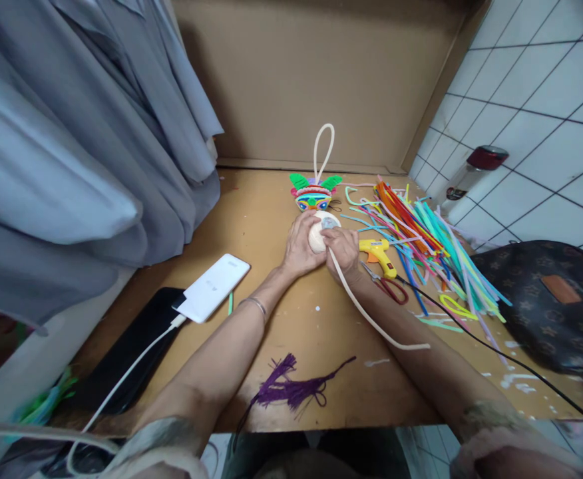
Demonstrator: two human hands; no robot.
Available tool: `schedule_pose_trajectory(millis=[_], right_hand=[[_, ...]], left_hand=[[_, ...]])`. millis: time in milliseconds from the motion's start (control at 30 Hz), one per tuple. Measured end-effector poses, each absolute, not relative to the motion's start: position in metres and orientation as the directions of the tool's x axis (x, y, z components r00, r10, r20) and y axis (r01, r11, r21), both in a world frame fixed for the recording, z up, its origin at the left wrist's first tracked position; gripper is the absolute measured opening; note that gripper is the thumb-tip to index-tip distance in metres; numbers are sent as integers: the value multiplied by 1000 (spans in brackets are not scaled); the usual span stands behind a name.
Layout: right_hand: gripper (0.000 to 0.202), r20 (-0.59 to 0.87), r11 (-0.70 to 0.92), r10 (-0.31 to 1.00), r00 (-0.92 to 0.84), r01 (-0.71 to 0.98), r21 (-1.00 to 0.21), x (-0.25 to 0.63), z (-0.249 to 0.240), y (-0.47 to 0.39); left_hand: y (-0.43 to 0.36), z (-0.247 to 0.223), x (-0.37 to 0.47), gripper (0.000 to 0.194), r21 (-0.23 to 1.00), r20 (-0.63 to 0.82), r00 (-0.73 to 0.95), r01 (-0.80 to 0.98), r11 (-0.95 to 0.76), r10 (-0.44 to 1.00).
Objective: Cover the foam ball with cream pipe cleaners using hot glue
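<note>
Both my hands are closed around a round cream piece (317, 238) with a pale greyish patch on its top. My left hand (299, 247) grips its left side, the thumb along the upper edge. On the other side, my right hand (342, 251) pinches the near edge, where a cream pipe cleaner (356, 303) comes out and curves down over the right forearm. Whether the pipe cleaner is fixed to the round piece, I cannot tell. Just beyond my hands stands a colourful animal-head ornament (313, 194) with green ears and a cream loop (316, 150) rising above it.
Right of my hands lie a yellow glue gun (379, 253), red-handled scissors (394, 291) and many coloured pipe cleaners (421, 233). A brown bag (546, 306) and a bottle (466, 176) stand farther right. Purple tassels (291, 391) lie near the front edge; a white power bank (214, 287) is at left.
</note>
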State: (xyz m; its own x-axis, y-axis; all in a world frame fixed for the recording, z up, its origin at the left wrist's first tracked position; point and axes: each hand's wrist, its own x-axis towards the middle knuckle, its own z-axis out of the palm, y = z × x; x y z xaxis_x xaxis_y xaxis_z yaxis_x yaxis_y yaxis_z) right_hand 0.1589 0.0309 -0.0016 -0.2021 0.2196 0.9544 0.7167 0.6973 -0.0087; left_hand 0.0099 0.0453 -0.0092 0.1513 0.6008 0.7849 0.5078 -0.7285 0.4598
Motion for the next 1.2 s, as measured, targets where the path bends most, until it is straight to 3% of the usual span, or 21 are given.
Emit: schedule_pose_trajectory(millis=[267, 400, 633, 867, 1033, 1200], right_hand=[[33, 964, 725, 157, -215, 688, 36, 158, 3, 30], [31, 973, 749, 104, -208, 659, 61, 158, 5, 30], [33, 956, 720, 193, -222, 694, 16, 159, 1, 31], [31, 965, 688, 88, -247, 716, 120, 159, 8, 29], [36, 957, 672, 124, -262, 732, 113, 161, 6, 30], [34, 949, 709, 202, -241, 704, 28, 163, 1, 32]], left_hand=[[47, -11, 9, 65, 418, 821, 165, 479, -772, 547], [45, -10, 10, 64, 437, 787, 168, 525, -730, 593], [45, -8, 10, 62, 440, 778, 172, 537, -720, 604], [44, -7, 10, 61, 423, 789, 180, 534, -732, 587], [45, -7, 10, 62, 432, 787, 178, 525, -734, 590], [44, -5, 10, 61, 444, 777, 176, 527, -725, 604]])
